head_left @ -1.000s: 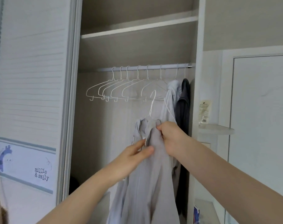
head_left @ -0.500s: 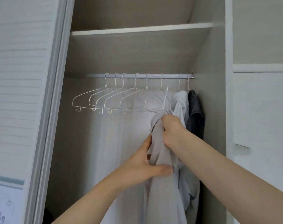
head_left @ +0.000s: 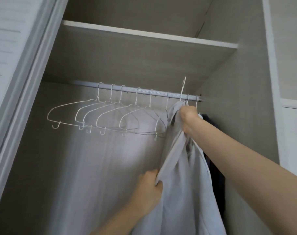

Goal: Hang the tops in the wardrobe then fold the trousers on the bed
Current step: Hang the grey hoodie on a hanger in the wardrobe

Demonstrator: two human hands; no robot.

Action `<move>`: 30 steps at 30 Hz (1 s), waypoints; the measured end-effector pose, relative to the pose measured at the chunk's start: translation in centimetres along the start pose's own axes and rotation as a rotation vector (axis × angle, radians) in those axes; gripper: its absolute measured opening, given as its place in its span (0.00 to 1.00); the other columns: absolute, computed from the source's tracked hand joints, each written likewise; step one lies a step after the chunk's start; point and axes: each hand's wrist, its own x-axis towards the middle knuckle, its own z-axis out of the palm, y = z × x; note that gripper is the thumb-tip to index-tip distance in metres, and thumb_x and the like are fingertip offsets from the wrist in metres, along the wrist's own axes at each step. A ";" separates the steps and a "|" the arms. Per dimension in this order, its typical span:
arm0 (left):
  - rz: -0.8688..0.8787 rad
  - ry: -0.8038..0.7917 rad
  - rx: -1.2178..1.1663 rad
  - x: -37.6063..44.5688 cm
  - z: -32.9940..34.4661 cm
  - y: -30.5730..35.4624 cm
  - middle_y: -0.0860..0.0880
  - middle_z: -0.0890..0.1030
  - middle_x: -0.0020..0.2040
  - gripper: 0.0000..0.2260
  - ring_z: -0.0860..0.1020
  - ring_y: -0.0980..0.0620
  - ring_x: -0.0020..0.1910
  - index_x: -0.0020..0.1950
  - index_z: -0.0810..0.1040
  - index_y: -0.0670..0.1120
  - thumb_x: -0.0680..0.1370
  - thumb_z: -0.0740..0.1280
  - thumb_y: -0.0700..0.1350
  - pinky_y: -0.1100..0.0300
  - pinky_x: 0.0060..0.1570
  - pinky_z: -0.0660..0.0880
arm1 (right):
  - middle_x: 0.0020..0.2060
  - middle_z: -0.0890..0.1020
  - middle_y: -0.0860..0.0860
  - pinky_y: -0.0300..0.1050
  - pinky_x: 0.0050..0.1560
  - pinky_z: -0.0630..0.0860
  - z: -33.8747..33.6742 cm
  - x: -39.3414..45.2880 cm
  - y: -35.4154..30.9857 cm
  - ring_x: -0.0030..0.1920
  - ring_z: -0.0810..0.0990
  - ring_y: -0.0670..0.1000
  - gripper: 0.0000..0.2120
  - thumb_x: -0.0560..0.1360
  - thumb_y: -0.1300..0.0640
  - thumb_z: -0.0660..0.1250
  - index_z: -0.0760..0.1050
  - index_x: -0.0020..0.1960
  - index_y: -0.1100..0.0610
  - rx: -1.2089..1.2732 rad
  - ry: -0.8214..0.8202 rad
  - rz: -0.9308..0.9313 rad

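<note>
- Up close, an open wardrobe fills the view, with a pale grey metal rail point(head_left: 144, 91) running across it under a white-edged beige shelf point(head_left: 149, 33).
- The right hand point(head_left: 188, 116) is raised to the right end of the rail, fingers curled tight around the bunched neck of a light grey fabric top point(head_left: 180, 175) and the thin white wire hanger point(head_left: 183, 89) inside it.
- That hanger's hook pokes up above the rail, slightly tilted; it is not yet hooked over the bar.
- The left hand point(head_left: 148, 185) is lower and to the left, well apart from the right, fingers closed around the left edge of the same top, pulling the cloth into a taut diagonal fold.
- The top hangs down between both forearms and runs out of the bottom of the view.
- Six empty white wire hangers point(head_left: 100, 116) hang in a fanned row along the rail to the left of the raised hand.
- Just behind the right forearm, at the far right of the rail, a dark garment point(head_left: 215, 175) hangs against the wardrobe's side wall; a pale one beside it is mostly hidden.
- A white slatted sliding door point(head_left: 7, 53) stands at the left edge.
</note>
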 end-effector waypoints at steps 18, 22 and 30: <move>-0.079 -0.121 -0.226 6.6 3.0 -5.5 0.55 0.75 0.35 0.13 0.71 0.61 0.34 0.38 0.77 0.49 0.81 0.63 0.40 0.69 0.33 0.68 | 0.75 0.62 0.51 0.41 0.70 0.60 0.7 12.0 3.8 0.74 0.61 0.52 0.21 0.83 0.55 0.53 0.61 0.74 0.57 -0.809 0.150 -0.220; -0.065 -0.159 -0.247 6.4 3.8 -5.4 0.55 0.75 0.36 0.11 0.71 0.63 0.34 0.39 0.76 0.49 0.81 0.63 0.40 0.71 0.33 0.68 | 0.66 0.74 0.60 0.43 0.54 0.75 0.1 11.9 3.7 0.65 0.74 0.58 0.17 0.80 0.61 0.59 0.69 0.68 0.64 -0.344 0.106 -0.118; -0.047 -0.180 -0.217 4.2 4.1 -4.9 0.56 0.80 0.41 0.08 0.75 0.72 0.32 0.55 0.82 0.41 0.77 0.67 0.36 0.76 0.33 0.69 | 0.53 0.78 0.61 0.48 0.48 0.76 -1.7 8.7 4.5 0.52 0.78 0.60 0.17 0.78 0.56 0.62 0.72 0.62 0.66 -0.285 0.124 -0.189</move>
